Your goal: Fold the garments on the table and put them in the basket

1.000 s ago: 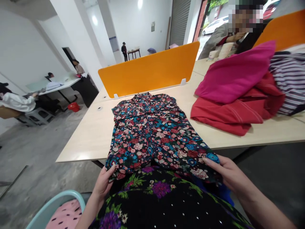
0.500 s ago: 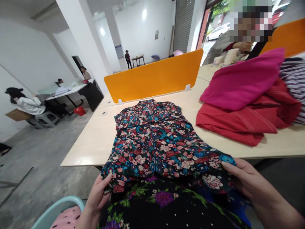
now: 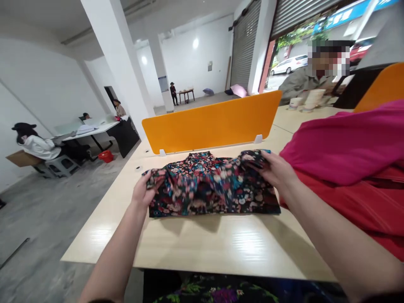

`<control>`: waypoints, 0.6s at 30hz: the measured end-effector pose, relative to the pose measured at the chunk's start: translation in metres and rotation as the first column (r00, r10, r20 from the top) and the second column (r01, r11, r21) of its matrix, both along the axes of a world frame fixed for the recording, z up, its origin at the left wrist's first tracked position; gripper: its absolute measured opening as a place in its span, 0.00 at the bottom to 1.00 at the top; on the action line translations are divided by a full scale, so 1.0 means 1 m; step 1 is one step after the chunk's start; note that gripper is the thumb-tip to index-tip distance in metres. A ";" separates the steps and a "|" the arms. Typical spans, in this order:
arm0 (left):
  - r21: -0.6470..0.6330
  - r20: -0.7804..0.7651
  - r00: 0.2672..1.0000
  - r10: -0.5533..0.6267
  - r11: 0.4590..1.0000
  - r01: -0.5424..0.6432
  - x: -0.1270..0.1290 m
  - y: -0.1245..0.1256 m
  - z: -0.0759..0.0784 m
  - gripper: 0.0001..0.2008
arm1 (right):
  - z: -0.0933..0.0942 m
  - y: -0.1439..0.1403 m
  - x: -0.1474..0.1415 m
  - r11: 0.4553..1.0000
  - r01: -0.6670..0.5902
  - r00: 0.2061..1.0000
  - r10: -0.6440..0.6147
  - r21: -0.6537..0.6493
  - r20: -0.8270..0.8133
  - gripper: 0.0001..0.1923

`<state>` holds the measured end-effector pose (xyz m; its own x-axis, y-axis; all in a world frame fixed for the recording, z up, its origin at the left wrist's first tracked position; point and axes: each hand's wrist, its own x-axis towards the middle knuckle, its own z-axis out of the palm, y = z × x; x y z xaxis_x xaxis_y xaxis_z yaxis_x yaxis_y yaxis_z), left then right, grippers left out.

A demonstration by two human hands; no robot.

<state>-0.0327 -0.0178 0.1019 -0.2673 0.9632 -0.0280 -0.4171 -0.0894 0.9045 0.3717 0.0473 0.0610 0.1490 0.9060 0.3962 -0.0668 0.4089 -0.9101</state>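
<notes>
A dark floral shirt lies on the pale wooden table, its lower half doubled up toward the collar. The raised edge is partly smeared by motion. My left hand pinches that edge at the left corner. At the right corner my right hand grips the same edge, thumb on top. The collar points away from me, near the divider. The shirt's fold lies nearest me, with bare tabletop between it and the table's front edge.
An orange divider stands behind the shirt. Magenta cloth and red cloth are heaped at the right. Paper cups stand at the back right, near a person. A red bucket sits on the floor at left.
Both hands have carried the shirt's bottom edge forward from the table's front, folding it over toward the collar. My view has shifted, and the blue basin at lower left is out of sight.
</notes>
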 end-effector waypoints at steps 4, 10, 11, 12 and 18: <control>-0.151 -0.432 0.900 -0.067 0.989 0.001 -0.011 0.077 -0.028 0.18 | -0.040 0.064 0.001 0.926 -0.116 0.980 0.048 -0.360 -0.192 0.14; -0.115 -0.733 0.678 0.060 0.971 -0.210 -0.031 0.052 -0.086 0.14 | -0.088 0.040 0.013 0.940 -0.009 0.996 -0.022 -0.341 -0.086 0.21; -0.089 -0.789 0.610 0.079 0.967 -0.240 -0.033 0.041 -0.091 0.14 | -0.088 0.029 0.016 0.947 0.032 0.999 -0.034 -0.318 -0.001 0.22; -0.062 -0.842 0.532 0.088 0.964 -0.259 -0.034 0.032 -0.095 0.14 | -0.087 0.018 0.020 0.949 0.089 0.992 -0.056 -0.301 0.118 0.22; -0.107 -0.981 0.188 -0.049 0.943 -0.314 -0.029 0.023 -0.103 0.17 | -0.084 -0.027 0.038 0.852 0.447 0.585 -0.047 -0.273 0.810 0.29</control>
